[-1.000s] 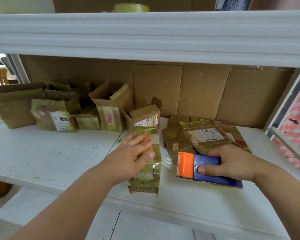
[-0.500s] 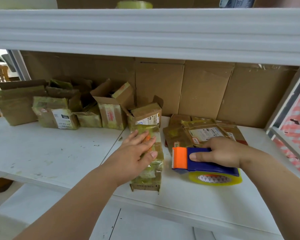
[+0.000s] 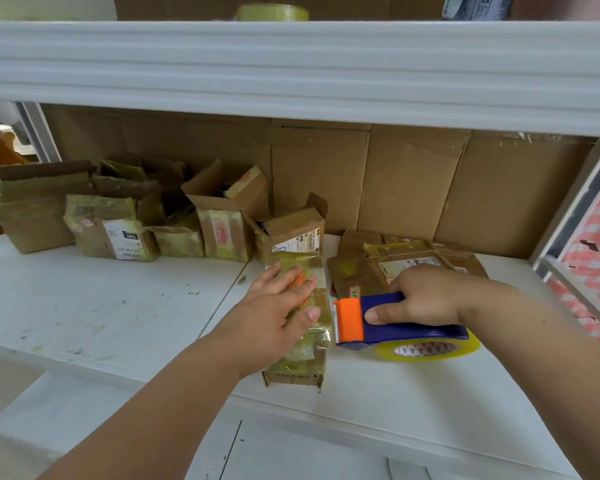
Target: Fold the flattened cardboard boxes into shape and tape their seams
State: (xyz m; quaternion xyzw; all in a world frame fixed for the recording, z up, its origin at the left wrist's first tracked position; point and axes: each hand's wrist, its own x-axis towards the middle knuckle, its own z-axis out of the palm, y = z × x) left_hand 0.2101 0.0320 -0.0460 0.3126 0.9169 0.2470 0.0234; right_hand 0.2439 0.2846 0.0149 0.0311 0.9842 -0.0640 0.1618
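Pressing flat with straight fingers, the left hand [image 3: 278, 317] rests on a narrow cardboard box [image 3: 302, 341] wrapped in glossy yellowish tape, lying at the front edge of the white worktop [image 3: 101, 306]. Just beside it, the right hand [image 3: 426, 299] grips a blue tape dispenser [image 3: 406, 332] with an orange cutter head and a clear-yellow roll. Behind, folded open-flapped boxes [image 3: 222, 220] stand in a row; flattened boxes [image 3: 409, 258] lie stacked near the cardboard backing.

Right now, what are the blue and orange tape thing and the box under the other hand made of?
The tape dispenser looks like smooth, glossy plastic. The box looks like brown corrugated cardboard, its ragged edge showing, covered with shiny yellowish tape.
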